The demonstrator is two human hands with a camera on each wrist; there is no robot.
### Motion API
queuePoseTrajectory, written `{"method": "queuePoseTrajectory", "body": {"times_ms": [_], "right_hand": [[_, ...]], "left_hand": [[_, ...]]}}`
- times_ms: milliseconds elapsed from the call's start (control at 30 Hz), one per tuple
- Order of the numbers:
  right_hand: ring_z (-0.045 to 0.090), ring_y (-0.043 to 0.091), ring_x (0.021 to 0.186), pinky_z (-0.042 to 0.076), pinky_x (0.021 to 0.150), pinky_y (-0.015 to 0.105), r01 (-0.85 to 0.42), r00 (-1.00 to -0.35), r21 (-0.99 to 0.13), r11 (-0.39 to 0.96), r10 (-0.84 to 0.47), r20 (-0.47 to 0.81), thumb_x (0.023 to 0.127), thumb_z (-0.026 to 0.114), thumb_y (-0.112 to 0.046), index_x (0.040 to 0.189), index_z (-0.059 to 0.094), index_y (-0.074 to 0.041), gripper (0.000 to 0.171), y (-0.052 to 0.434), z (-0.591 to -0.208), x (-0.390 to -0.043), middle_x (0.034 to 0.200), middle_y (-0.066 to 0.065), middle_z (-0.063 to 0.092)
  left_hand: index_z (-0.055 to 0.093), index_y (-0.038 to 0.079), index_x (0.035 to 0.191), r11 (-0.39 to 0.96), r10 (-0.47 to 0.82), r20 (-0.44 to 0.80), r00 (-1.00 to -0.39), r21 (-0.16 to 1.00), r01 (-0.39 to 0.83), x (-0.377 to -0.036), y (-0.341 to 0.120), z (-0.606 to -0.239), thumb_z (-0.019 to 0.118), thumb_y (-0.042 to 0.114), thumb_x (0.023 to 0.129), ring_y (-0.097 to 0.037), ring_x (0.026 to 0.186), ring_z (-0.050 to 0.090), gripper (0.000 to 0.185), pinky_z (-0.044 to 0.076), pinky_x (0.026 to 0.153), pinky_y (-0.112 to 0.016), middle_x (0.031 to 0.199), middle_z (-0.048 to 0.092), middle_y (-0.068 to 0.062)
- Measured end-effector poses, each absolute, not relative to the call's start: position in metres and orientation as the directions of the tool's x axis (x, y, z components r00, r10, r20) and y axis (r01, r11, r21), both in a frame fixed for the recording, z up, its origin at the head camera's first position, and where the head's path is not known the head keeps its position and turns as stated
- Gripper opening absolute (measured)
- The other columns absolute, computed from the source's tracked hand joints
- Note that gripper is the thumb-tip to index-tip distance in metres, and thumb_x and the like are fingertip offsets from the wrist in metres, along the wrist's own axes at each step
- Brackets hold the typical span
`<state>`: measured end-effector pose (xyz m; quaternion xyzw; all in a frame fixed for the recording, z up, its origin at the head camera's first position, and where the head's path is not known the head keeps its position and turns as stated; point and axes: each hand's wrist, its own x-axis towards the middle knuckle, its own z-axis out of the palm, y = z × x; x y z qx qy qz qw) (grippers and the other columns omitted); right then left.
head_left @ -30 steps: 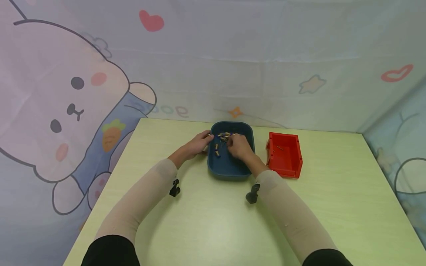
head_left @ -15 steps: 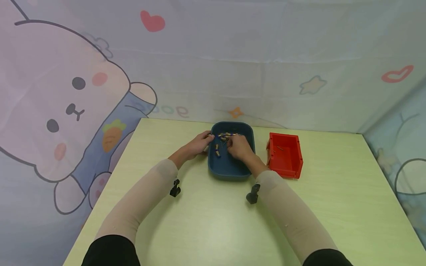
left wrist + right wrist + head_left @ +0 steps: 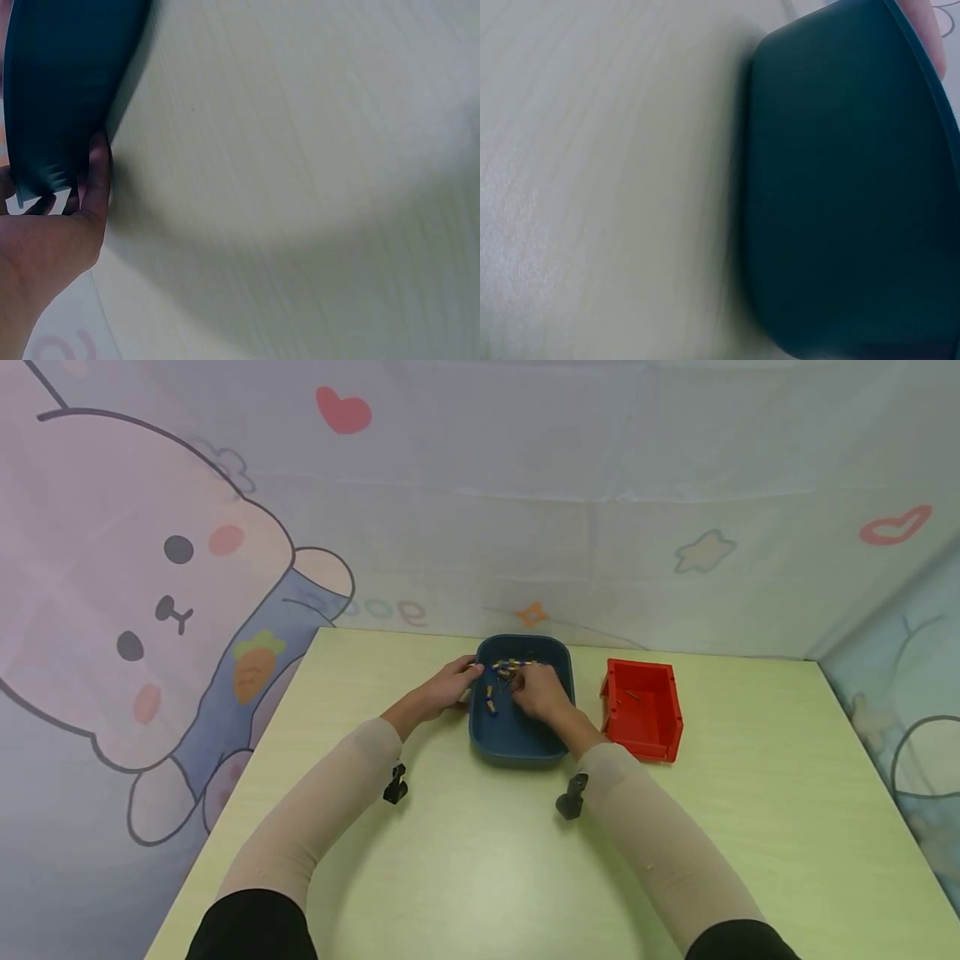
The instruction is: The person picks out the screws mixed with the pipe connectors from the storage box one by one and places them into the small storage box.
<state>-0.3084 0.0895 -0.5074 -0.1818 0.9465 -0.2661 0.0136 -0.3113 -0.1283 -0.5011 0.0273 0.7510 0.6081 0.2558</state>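
- Centrally, a dark blue rounded plastic tray (image 3: 517,739) sits on the pale green tabletop (image 3: 480,860), with a scatter of small yellow-and-blue parts (image 3: 501,672) lying in its far half.
- The left hand (image 3: 447,683) rests against the tray's left wall near the far corner; in the left wrist view the thumb (image 3: 96,176) lies flat along the dark wall (image 3: 60,82), and the other fingers are mostly hidden, so how they lie I cannot tell.
- The right hand (image 3: 542,692) is down inside the tray, palm down, fingers bent toward the small parts; whether the fingertips pinch one of them cannot be told, since the back of the hand covers them.
- The right wrist view shows only the tray's curved outer wall (image 3: 840,195) on the tabletop, with a blurred fingertip at the top edge.
- A red open-fronted plastic bin (image 3: 641,708) stands just to the right of the tray, apart from it, with one small thin piece inside.
- Both forearms wear beige sleeves, each with a small black wrist camera mount (image 3: 394,783).
- A pastel cartoon rabbit backdrop (image 3: 150,610) hangs behind the table.
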Motion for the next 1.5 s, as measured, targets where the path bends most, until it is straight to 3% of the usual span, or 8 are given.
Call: {"method": "queuePoseTrajectory", "body": {"times_ms": [333, 767, 1500], "right_hand": [[0.069, 0.023, 0.086, 0.057, 0.084, 0.040, -0.337, -0.928, -0.646, 0.685, -0.357, 0.107, 0.093, 0.071, -0.006, 0.096, 0.078, -0.004, 0.007, 0.092, -0.503, -0.308, 0.091, 0.008, 0.075], [0.068, 0.020, 0.088, 0.057, 0.081, 0.037, -0.401, -0.884, -0.674, 0.620, -0.456, 0.107, 0.096, 0.073, -0.008, 0.099, 0.076, -0.007, 0.004, 0.093, -0.488, -0.304, 0.097, 0.006, 0.074], [0.068, 0.021, 0.087, 0.059, 0.083, 0.037, -0.454, -0.851, -0.677, 0.580, -0.506, 0.137, 0.095, 0.071, -0.003, 0.101, 0.076, -0.004, 0.007, 0.111, -0.473, -0.296, 0.096, 0.007, 0.074]], "left_hand": [[0.025, 0.014, 0.169, 0.258, 0.352, -0.354, -0.867, 0.927, -0.273, -0.310, -0.127, -0.501, 0.042, 0.036, 0.117, -0.035, 0.155, 0.035, 0.059, 0.046, 0.112, -0.058, 0.168, 0.035, -0.015], [0.026, 0.013, 0.168, 0.256, 0.341, -0.345, -0.875, 0.929, -0.267, -0.307, -0.125, -0.499, 0.040, 0.039, 0.117, -0.035, 0.155, 0.035, 0.059, 0.045, 0.115, -0.057, 0.169, 0.034, -0.015], [0.028, 0.013, 0.167, 0.254, 0.332, -0.332, -0.883, 0.933, -0.256, -0.305, -0.129, -0.502, 0.040, 0.040, 0.117, -0.035, 0.154, 0.036, 0.059, 0.046, 0.112, -0.057, 0.167, 0.037, -0.014]]}}
